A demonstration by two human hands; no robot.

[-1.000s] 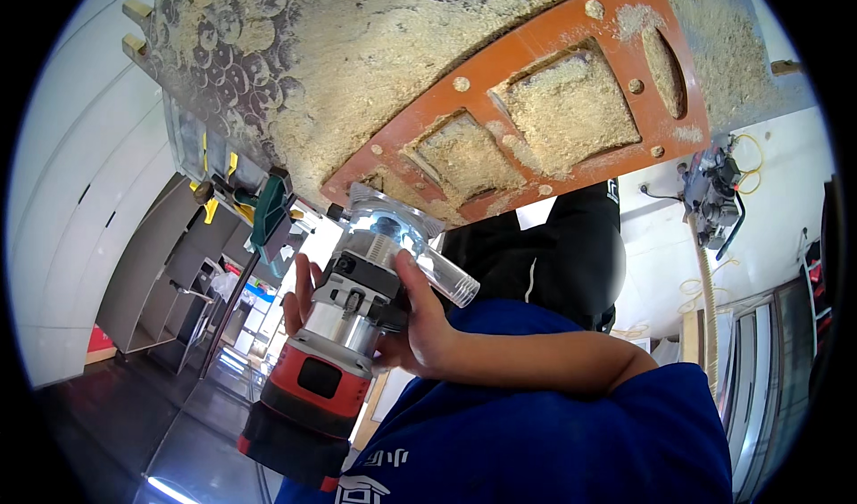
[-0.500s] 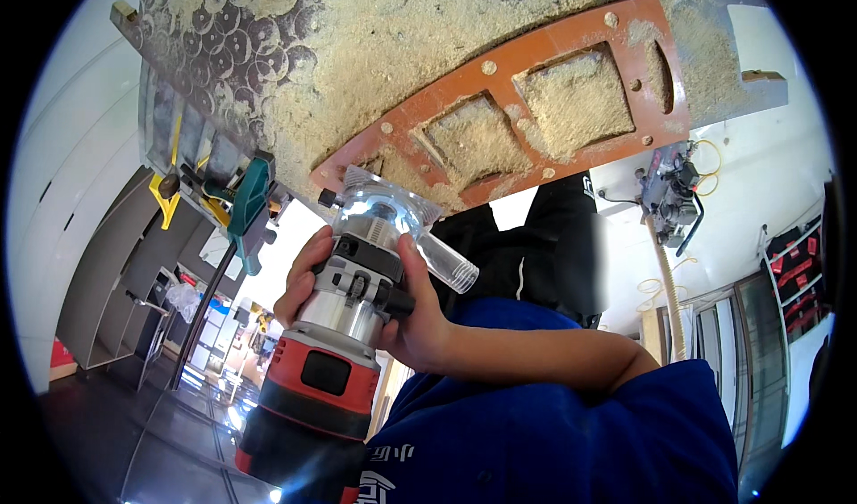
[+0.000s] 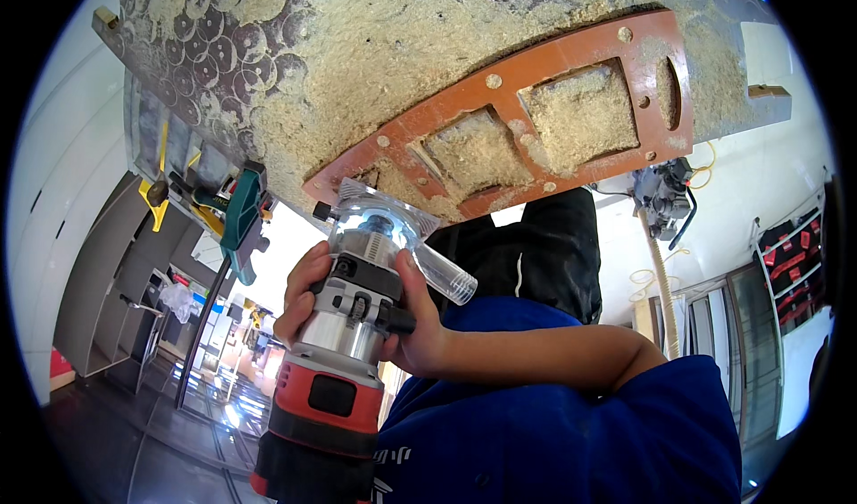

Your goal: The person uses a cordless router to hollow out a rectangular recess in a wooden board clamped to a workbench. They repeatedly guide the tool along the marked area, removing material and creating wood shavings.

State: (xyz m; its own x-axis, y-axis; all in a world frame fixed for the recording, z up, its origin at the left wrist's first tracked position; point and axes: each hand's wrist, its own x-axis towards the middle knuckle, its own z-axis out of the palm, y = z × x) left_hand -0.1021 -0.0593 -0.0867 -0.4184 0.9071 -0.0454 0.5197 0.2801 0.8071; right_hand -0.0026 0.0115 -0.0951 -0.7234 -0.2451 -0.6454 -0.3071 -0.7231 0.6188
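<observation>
My right hand (image 3: 420, 316) is wrapped round a red, black and silver trim router (image 3: 344, 330), thumb on one side and fingers on the other. The router has a clear plastic base (image 3: 384, 209), lit from inside, and a clear dust spout (image 3: 446, 276). Its base is at the near left edge of an orange-brown template (image 3: 509, 138), overlapping it in view; whether they touch I cannot tell. The template has cut-out windows and round holes. It lies on a sawdust-covered board (image 3: 357, 75), with sawdust filling its windows. My left hand is not in view.
A green clamp (image 3: 243, 218) hangs at the board's left edge, beside a yellow-handled tool (image 3: 154, 205). Beyond the board at right are a dark machine (image 3: 662, 196) with a ribbed hose (image 3: 659, 281) and a rack of red and black items (image 3: 790, 267). Open cabinets (image 3: 103, 281) stand at left.
The view has shifted slightly, so the template and board sit a little lower. The router's lower body has swung slightly rightward. My right hand keeps the same hold on it.
</observation>
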